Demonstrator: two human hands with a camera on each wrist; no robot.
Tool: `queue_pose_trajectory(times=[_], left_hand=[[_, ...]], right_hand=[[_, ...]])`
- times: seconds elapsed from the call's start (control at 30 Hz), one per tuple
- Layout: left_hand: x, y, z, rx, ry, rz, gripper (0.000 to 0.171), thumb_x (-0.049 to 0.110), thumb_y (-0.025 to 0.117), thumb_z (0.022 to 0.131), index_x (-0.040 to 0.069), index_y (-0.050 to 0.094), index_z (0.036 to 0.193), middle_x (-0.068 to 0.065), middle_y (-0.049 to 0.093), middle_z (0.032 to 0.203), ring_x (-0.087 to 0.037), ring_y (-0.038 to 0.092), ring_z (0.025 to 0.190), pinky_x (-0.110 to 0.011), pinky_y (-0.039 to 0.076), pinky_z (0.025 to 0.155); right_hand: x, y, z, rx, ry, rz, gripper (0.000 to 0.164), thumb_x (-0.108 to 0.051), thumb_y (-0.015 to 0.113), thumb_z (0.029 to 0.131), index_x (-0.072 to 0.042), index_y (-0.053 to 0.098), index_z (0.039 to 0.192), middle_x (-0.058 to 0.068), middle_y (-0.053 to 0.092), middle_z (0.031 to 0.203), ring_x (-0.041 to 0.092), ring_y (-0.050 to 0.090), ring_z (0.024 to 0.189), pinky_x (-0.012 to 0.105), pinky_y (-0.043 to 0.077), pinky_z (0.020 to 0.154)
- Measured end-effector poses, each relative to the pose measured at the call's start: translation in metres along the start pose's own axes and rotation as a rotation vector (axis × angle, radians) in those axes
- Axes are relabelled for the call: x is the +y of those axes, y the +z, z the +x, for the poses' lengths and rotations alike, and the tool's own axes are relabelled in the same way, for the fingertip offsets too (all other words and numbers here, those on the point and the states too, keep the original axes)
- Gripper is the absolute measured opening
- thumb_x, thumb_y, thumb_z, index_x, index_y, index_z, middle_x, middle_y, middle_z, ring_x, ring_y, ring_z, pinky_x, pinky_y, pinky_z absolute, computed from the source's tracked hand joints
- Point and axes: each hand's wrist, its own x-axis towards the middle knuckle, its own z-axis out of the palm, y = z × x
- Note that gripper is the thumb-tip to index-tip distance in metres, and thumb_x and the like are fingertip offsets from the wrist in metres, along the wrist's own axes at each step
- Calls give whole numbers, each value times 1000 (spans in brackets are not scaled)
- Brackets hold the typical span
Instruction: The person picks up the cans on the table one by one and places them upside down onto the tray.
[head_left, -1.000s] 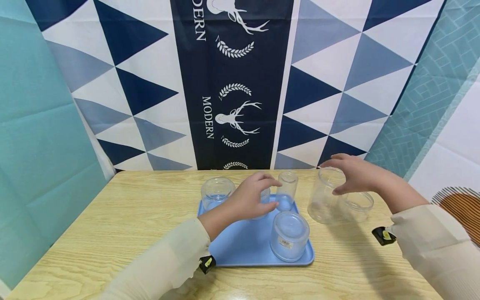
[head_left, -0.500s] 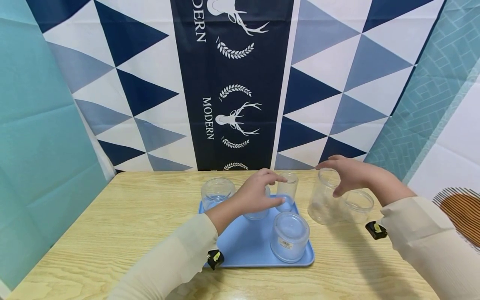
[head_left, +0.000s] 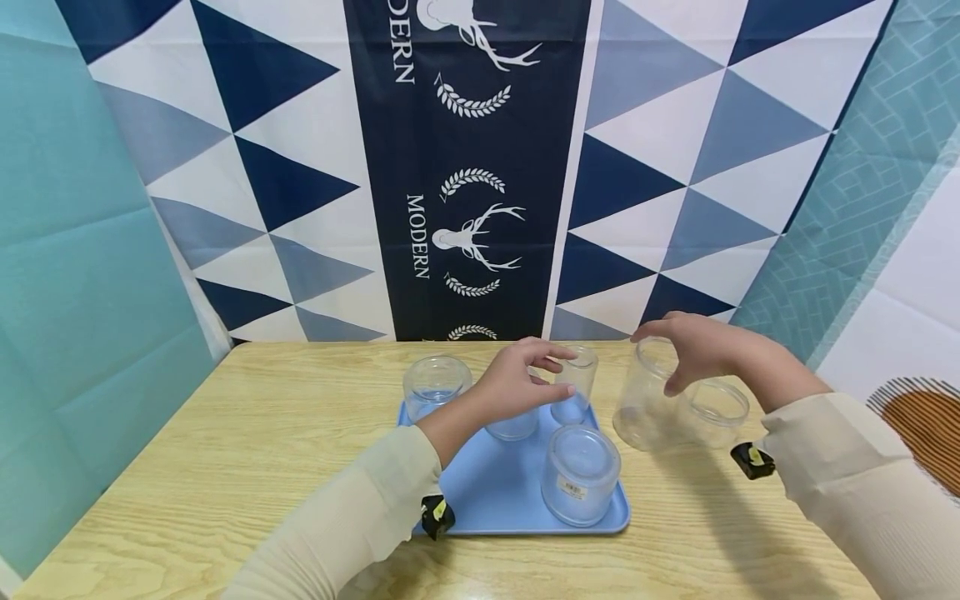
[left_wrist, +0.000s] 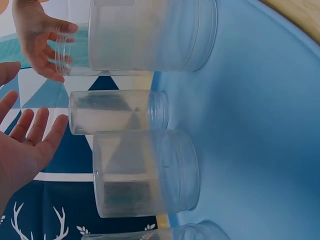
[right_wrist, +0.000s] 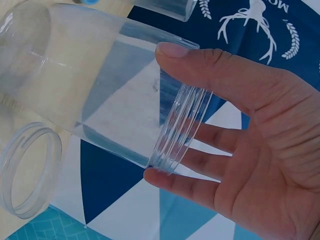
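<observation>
I'm gripping the tall jar (right_wrist: 115, 90) neck-high in the right hand (right_wrist: 265, 150), likely for steadiness. The left hand (head_left: 516, 380) is hovering spread, empty, the slim jar (left_wrist: 115, 112) beside it.

From where I stand, the tray (head_left: 495, 492) is plain light blue, the tabletop (head_left: 300, 433) pale yellow with wood grain. The tall jar (head_left: 636, 415) is clear and colourless; the squat jar (head_left: 582, 454) is too, with a whitish label (head_left: 572, 488). Both sleeves (head_left: 345, 500) are cream. The backdrop (head_left: 292, 187) repeats navy, grey-blue and white triangles around a very dark band (head_left: 525, 142) of white stags, laurel sprigs and lettering. The side cloth (head_left: 90, 208) at left is teal.
</observation>
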Motion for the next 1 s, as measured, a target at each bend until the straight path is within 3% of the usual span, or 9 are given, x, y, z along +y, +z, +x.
queue_pose_trajectory(times=[0.33, 0.6, 0.87, 1.0], left_hand=[[-3, 4, -1, -17, -61, -231, 42, 12, 76, 85, 8, 65, 125, -4, 63, 127, -19, 62, 112, -26, 51, 91], [-6, 4, -2, -16, -147, -413, 44, 8, 74, 86, 7, 62, 129, 1, 64, 124, -18, 62, 114, -30, 55, 86], [-6, 3, -2, -31, -162, -603, 45, 2, 64, 92, -2, 53, 136, -20, 52, 138, -31, 58, 119, -41, 54, 88], [-6, 2, -4, -26, -173, -670, 46, 2, 62, 93, -2, 51, 137, -21, 46, 141, -29, 56, 120, -46, 53, 90]], right_hand=[[-3, -5, -11, 55, -17, -7, 74, -16, 91, 63, -11, 60, 130, 26, 53, 126, 45, 53, 111, 57, 52, 80], [-6, -10, -24, 113, -25, -8, 75, -16, 91, 64, -11, 59, 131, 24, 52, 129, 40, 56, 110, 54, 53, 79], [-10, -18, -33, 150, -35, -28, 76, -20, 92, 63, -11, 59, 131, 22, 53, 130, 38, 57, 109, 54, 53, 81], [-13, -22, -37, 160, -33, -29, 77, -20, 92, 63, -10, 58, 132, 23, 52, 132, 41, 53, 114, 56, 52, 82]])
